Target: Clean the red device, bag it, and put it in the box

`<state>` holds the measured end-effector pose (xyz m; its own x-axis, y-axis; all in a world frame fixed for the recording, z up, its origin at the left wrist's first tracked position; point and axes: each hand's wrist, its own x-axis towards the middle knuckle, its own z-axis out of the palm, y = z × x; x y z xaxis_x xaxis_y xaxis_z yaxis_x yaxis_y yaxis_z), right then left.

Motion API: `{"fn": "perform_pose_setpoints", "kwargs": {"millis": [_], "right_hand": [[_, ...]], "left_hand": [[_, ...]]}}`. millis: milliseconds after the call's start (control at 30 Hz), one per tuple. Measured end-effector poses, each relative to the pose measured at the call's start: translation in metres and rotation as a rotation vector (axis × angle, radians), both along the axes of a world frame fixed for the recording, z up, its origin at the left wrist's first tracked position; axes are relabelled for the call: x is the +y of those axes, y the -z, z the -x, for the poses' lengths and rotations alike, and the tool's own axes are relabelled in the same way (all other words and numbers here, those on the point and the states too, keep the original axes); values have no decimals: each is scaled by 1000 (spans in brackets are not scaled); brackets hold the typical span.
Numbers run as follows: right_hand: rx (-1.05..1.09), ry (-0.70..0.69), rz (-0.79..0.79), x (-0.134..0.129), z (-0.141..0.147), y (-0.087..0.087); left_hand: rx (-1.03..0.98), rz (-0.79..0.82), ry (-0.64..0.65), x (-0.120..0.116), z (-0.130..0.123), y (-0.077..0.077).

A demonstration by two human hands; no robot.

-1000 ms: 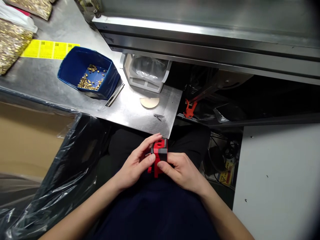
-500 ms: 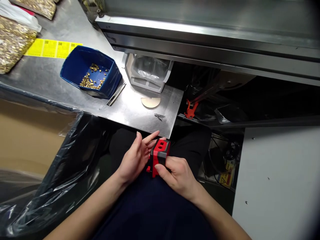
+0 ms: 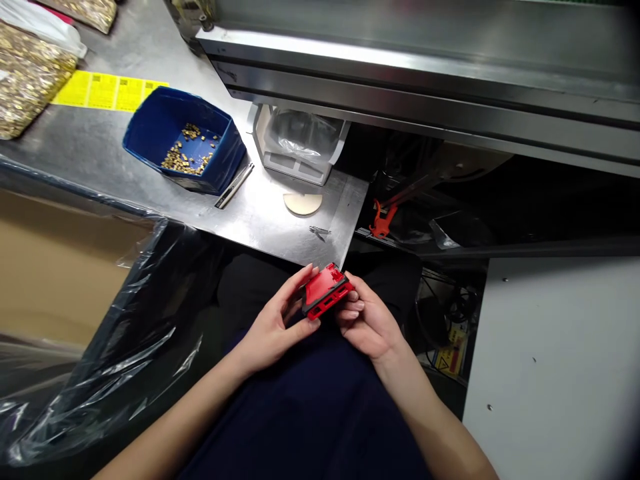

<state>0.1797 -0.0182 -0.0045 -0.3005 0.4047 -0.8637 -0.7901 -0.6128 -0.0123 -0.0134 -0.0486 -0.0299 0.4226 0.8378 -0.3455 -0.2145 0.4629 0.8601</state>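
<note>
A red and black plastic housing (image 3: 327, 291) is held over my lap, close to the table's front corner. My left hand (image 3: 280, 320) grips its left end, thumb on the near side and fingers behind. At its right end my right hand (image 3: 367, 317) has its fingers curled against the part, partly hidden under it. A flat red face points up, and the near side shows several slots. Beyond the hands, a small metal pin-like piece (image 3: 320, 231) and a pale half-round disc (image 3: 303, 204) lie on the metal table (image 3: 280, 233).
A blue bin (image 3: 233, 157) holds small brass pieces, with a utility knife (image 3: 235, 185) beside it. Behind stands a grey bin (image 3: 297, 167) with a clear bag. Bags of brass parts (image 3: 30, 80) lie far left. A metal frame rail (image 3: 400, 87) crosses above; an orange clip (image 3: 383, 220) hangs right.
The housing has been turned over, so its flat red face now points up. My left hand has closed on its left end, and my right hand has rolled palm-up at the right end.
</note>
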Motion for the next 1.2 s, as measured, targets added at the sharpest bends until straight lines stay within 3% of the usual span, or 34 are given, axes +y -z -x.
{"fn": "perform_pose_setpoints", "kwargs": {"millis": [200, 333, 533, 700, 767, 800, 867, 900, 967, 1033, 1200], "right_hand": [[72, 46, -16, -2, 1, -2], [-14, -29, -200, -9, 6, 1], [-155, -469, -582, -34, 21, 26], [-63, -700, -665, -27, 35, 30], [-86, -949, -803, -16, 32, 23], [-194, -1127, -908, -8, 29, 20], [-621, -1438, -1099, 14, 22, 15], [-878, -1506, -1146, 28, 20, 15], [-1270, -1478, -1143, 62, 20, 20], [-1477, -1412, -1142, 102, 27, 32], [-1611, -1514, -1217, 180, 51, 61]], "left_hand": [[-57, 81, -94, 3, 0, 7], [-235, 244, -80, 3, 1, 13], [-587, 253, 68, -2, 10, 16], [-648, 311, -44, -3, 23, 20], [-666, 325, -160, 2, 32, 15], [-667, 314, -219, 5, 37, 12], [-663, 281, -311, 10, 51, 4], [-663, 270, -331, 11, 58, 1], [-667, 266, -316, 9, 71, -2], [-668, 276, -298, 4, 81, -2], [-667, 303, -248, -11, 83, 1]]}}
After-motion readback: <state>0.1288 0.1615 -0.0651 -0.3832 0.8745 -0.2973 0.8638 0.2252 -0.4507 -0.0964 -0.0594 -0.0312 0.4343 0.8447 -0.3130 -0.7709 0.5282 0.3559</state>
